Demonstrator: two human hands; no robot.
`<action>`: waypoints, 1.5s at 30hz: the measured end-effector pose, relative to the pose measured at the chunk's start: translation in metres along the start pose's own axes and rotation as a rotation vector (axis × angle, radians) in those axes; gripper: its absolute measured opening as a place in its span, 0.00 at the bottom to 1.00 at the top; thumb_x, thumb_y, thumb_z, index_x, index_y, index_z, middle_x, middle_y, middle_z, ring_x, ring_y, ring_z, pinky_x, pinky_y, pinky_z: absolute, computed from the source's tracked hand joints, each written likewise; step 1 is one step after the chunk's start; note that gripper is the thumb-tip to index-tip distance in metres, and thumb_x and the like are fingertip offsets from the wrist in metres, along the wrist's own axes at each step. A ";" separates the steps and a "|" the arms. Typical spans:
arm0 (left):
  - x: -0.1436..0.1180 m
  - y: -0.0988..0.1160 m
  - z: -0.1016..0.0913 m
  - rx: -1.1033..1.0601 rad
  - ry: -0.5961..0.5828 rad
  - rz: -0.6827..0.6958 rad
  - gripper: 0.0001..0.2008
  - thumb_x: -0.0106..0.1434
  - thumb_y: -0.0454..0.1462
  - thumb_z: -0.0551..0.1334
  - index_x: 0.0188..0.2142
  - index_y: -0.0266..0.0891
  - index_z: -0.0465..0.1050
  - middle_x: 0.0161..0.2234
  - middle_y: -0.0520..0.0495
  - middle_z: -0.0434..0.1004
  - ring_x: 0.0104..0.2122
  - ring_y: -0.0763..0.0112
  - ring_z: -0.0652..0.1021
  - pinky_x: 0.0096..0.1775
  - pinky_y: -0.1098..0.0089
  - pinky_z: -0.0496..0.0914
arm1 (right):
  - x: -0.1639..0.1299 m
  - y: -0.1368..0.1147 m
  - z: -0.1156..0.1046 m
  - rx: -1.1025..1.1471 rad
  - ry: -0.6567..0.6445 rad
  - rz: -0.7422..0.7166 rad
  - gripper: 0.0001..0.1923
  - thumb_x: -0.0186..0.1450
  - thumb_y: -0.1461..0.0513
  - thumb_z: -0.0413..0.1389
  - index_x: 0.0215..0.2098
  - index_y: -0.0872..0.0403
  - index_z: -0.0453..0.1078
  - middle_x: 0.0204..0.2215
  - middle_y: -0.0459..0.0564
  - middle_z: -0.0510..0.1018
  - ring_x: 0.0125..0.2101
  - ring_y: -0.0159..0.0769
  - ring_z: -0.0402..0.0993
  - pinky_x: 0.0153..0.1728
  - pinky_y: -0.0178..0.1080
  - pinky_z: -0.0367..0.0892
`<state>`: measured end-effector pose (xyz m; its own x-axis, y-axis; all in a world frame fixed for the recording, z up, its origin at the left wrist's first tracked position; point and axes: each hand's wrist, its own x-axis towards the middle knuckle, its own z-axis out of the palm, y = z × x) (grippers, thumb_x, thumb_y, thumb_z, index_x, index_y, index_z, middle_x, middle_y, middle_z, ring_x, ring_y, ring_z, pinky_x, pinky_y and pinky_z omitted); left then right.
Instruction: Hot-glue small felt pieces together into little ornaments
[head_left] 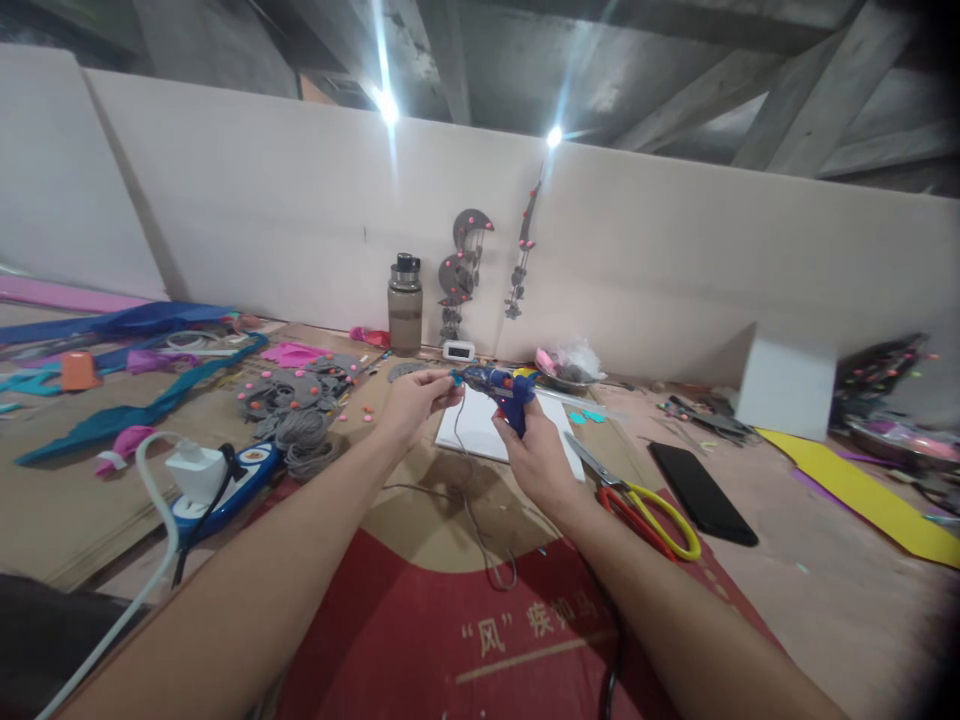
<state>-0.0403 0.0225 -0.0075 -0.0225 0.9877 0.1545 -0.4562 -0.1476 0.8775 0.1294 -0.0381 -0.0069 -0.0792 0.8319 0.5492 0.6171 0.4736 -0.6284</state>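
Observation:
My right hand (pixel 536 455) grips the handle of a blue glue gun (pixel 501 387), its nozzle pointing left. My left hand (pixel 415 397) pinches something small at the nozzle tip; what it is stays too small to tell. A thin grey string (pixel 471 500) hangs from my left fingers down onto the cardboard. Both hands are held above a white sheet (pixel 480 425) on the table.
Yellow-and-red scissors (pixel 637 495) and a black phone (pixel 701 492) lie right of my hands. A power strip (pixel 225 485) with a white plug sits left. Grey cord and felt pieces (pixel 300 400), a bottle (pixel 405 305), blue strips and yellow foam (pixel 855 485) surround the work area.

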 end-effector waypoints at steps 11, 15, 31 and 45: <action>0.002 -0.003 -0.003 0.058 -0.034 0.057 0.11 0.44 0.38 0.69 0.26 0.32 0.74 0.25 0.47 0.75 0.25 0.72 0.76 0.36 0.66 0.71 | -0.001 0.000 0.001 -0.054 0.005 -0.019 0.14 0.62 0.61 0.48 0.46 0.56 0.63 0.37 0.54 0.74 0.34 0.39 0.68 0.37 0.41 0.63; 0.003 -0.005 -0.004 0.090 -0.023 0.058 0.08 0.47 0.37 0.67 0.26 0.34 0.74 0.25 0.47 0.75 0.25 0.71 0.76 0.36 0.66 0.71 | -0.001 0.000 0.001 -0.052 0.013 -0.012 0.14 0.62 0.61 0.48 0.46 0.56 0.63 0.36 0.54 0.74 0.34 0.40 0.69 0.37 0.41 0.63; 0.004 -0.003 -0.004 0.047 0.042 0.045 0.12 0.44 0.37 0.69 0.27 0.31 0.73 0.23 0.47 0.75 0.24 0.72 0.76 0.34 0.68 0.71 | -0.001 0.001 0.002 -0.056 0.012 -0.050 0.15 0.62 0.61 0.49 0.47 0.56 0.63 0.37 0.54 0.74 0.35 0.40 0.69 0.37 0.41 0.63; -0.002 0.002 -0.001 0.035 0.058 0.019 0.09 0.47 0.34 0.67 0.28 0.31 0.72 0.23 0.47 0.75 0.24 0.72 0.76 0.33 0.69 0.71 | -0.001 0.001 0.002 -0.061 -0.002 -0.038 0.15 0.63 0.61 0.48 0.47 0.56 0.63 0.37 0.55 0.74 0.35 0.40 0.69 0.37 0.41 0.63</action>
<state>-0.0424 0.0207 -0.0067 -0.0828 0.9858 0.1460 -0.4237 -0.1674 0.8902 0.1287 -0.0380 -0.0098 -0.1054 0.8143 0.5707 0.6602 0.4865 -0.5722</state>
